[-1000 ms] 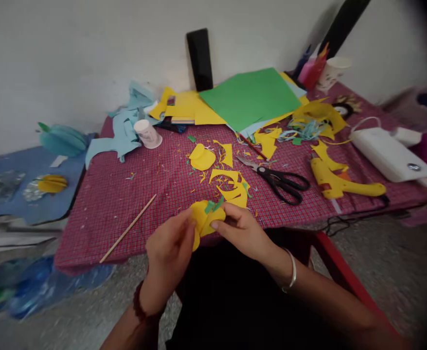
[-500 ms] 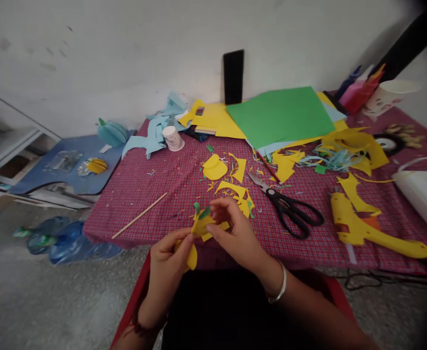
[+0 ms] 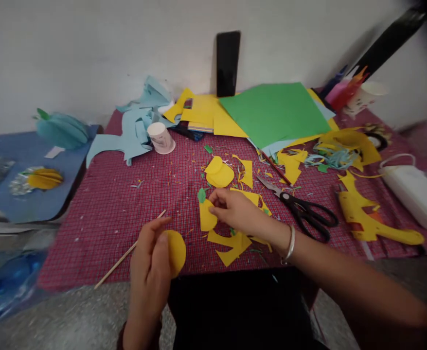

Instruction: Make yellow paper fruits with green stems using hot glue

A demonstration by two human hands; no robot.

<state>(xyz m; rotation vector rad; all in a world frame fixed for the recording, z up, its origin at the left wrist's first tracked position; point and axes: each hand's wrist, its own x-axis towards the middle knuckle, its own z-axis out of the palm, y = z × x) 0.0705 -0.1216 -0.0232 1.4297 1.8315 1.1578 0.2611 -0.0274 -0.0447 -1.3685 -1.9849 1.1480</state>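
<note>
My left hand [image 3: 150,267] is near the table's front edge, closed on a yellow paper circle [image 3: 177,253] that shows beside its fingers. Between the thumb and fingertips of my right hand [image 3: 237,209] is a yellow paper piece [image 3: 206,217] with a rounded side, a green paper leaf [image 3: 201,195] at its top. Just beyond it lie several more yellow paper circles [image 3: 221,176], overlapping. Yellow offcuts [image 3: 229,257] surround my right wrist's near side. Black-handled scissors [image 3: 301,209] rest to the right, blades toward the circles.
A wooden stick [image 3: 120,260] lies at the front left. Behind are a paper cup [image 3: 161,139], light-blue scraps [image 3: 126,131], green sheet [image 3: 277,114] and upright phone [image 3: 228,63]. A yellow glue gun [image 3: 377,226] and white box [image 3: 416,194] are on the right.
My hands have moved apart. My right hand has taken the leafed yellow piece away from the left hand, which keeps a yellow circle. The view has shifted left.
</note>
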